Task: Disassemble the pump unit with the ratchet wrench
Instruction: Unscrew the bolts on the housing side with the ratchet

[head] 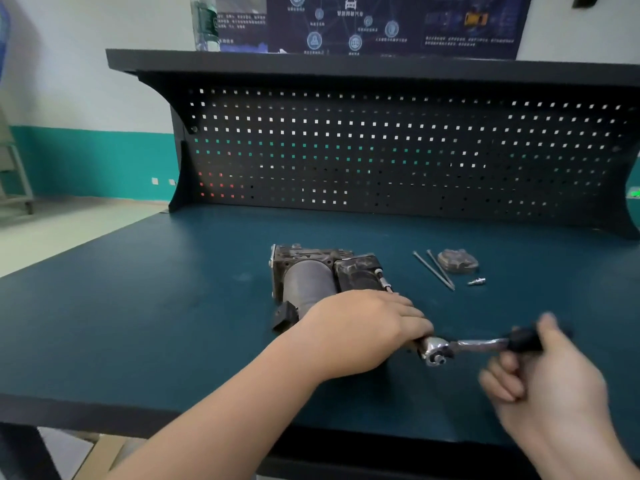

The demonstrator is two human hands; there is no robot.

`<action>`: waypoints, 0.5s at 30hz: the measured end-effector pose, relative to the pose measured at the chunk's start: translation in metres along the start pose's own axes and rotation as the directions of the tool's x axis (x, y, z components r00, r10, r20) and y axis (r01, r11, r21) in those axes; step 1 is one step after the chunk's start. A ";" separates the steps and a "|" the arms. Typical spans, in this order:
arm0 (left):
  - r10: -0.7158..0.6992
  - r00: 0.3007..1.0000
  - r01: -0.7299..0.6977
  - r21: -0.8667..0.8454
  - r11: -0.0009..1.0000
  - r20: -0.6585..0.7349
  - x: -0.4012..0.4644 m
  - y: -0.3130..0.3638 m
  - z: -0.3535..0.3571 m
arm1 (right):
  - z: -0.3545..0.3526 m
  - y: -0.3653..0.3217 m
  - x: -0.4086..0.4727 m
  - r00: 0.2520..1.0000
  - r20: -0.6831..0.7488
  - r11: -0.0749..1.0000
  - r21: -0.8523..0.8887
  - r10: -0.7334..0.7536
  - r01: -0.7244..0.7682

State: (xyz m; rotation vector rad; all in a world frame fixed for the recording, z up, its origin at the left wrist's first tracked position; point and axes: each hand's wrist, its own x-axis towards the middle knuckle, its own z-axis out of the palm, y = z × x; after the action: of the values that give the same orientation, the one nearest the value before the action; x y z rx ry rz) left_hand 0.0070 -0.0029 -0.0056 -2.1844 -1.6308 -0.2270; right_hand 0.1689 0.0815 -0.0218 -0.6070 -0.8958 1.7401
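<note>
Grimy grey pump unit (311, 275) under left hand (360, 327), right hand (543, 372) fingers curled round ratchet wrench (464, 348) handle.

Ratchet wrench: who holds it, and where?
The right hand grips the ratchet wrench by its black handle; the left hand holds near its head, beside the pump unit.

One pump unit (322, 275), one ratchet wrench (460, 348), two long bolts (437, 271).

Two bare forearms enter from the six o'clock edge, with no sleeve, glove, watch or ring visible on either; the left hand (363, 327) appears sharp, while the right hand (540, 372) at four o'clock is motion-blurred.
</note>
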 end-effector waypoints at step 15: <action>-0.138 0.940 0.162 0.049 0.986 -0.312 -0.003 0.015 0.013 | 0.020 -0.020 0.006 0.927 0.210 0.893 -0.270 -0.311 0.361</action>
State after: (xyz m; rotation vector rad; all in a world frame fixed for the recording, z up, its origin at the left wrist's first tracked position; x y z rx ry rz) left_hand 0.0191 -0.0039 -0.0217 -1.8605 -1.5987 -0.5155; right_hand 0.1632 0.0854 0.0059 -0.4759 -1.3192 1.3584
